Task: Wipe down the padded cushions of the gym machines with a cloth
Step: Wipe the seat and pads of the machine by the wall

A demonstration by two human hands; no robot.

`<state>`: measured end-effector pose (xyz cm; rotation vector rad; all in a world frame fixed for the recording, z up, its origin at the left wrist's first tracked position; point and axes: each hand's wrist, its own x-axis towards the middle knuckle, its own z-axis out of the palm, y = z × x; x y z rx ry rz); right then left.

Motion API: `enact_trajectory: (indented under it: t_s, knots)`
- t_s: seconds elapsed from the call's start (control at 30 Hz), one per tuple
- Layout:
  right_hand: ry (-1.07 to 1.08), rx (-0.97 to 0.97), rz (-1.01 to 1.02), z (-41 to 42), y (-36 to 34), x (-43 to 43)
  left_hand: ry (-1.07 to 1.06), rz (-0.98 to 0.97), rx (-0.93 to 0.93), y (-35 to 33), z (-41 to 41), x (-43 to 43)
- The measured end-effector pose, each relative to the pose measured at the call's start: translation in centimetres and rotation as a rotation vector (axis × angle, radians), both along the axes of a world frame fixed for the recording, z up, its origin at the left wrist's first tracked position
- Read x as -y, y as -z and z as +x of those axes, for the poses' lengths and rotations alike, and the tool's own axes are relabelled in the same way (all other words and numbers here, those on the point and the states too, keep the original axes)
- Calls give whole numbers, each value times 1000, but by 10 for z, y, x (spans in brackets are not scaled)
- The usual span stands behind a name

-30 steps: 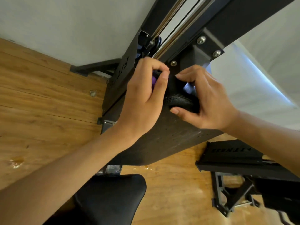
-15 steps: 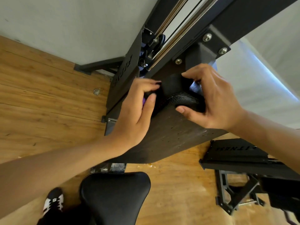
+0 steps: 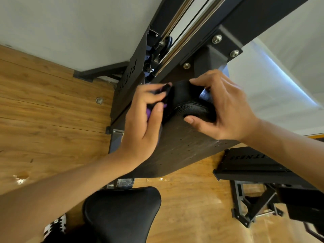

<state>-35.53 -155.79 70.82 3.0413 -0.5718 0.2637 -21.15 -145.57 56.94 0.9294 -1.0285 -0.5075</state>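
Under left fingers (image 3: pixel 152 92), purple cloth (image 3: pixel 149 112) against pad (image 3: pixel 192 108).

Left hand (image 3: pixel 140 125) and right hand (image 3: pixel 226 109) curled, gripping, close together.

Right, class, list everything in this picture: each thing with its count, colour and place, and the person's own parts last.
roller pad: one, black, centre, on the machine.
cloth: one, purple, mostly hidden, left of the roller pad.
seat cushion: one, black, bottom centre.
perforated panel: one, dark, below the roller pad.
frame beam: one, black, top right.
bolts: three, silver, above the roller pad.
lettered plate: one, black, right, near the floor.
floor: one, brown wood, left and bottom.
wall: one, pale grey, top left.
shoe: one, black and white, bottom left.
left hand: one, holds the cloth.
right hand: one, grips the roller pad.
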Motion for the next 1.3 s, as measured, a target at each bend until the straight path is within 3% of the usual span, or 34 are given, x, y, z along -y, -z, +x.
enact_trajectory:
  t_s: [0.13, 0.3, 0.5, 0.6, 0.73, 0.8, 1.03, 1.13, 1.3]
  knots:
    - [3, -5, -7, 1, 1, -1, 72, 101, -33, 12, 9, -11]
    - [-11, -24, -6, 3, 0, -2, 15, 20, 26, -17, 7, 15]
    - [-77, -79, -32, 4, 0, -2, 52, 158, 32, 82, -7, -44]
    - [-76, -114, -38, 5, -1, -2, 78, 217, -46, 81, -3, -41]
    - [-73, -126, -30, 5, -1, -1, 65, 91, -47, 47, -3, -20]
    - [-78, -130, -27, 5, -1, -2, 65, 64, -15, 64, -8, -25]
    - [-67, -137, -19, 6, -2, -3, 169, 416, -68, 189, -1, -72]
    - [-56, -139, -22, 5, -1, -6, 113, 480, -162, 168, -7, -64]
    - [-55, -140, -24, 8, -3, -7, 62, 413, -150, 149, -17, -62]
